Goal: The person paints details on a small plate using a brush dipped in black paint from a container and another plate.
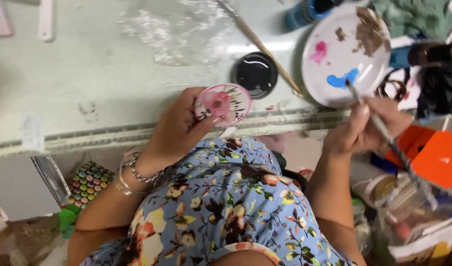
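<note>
My left hand (179,127) holds a small round disc (223,103) with a pink rim and a painted pink flower, tilted over the table's front edge. My right hand (365,127) grips a thin paintbrush (383,133) whose tip touches a blue paint blob (342,80) on a white plate (368,64). The plate also carries pink and brown paint smears. A round black lid (255,74) lies on the table between the disc and the plate.
A long wooden stick (265,49) lies diagonally beside the black lid. Crumpled clear plastic (179,29) sits at the back. A blue paint bottle (304,12), green cloth (413,17) and dark clutter (440,79) crowd the right. An orange box (440,157) and jars stand lower right.
</note>
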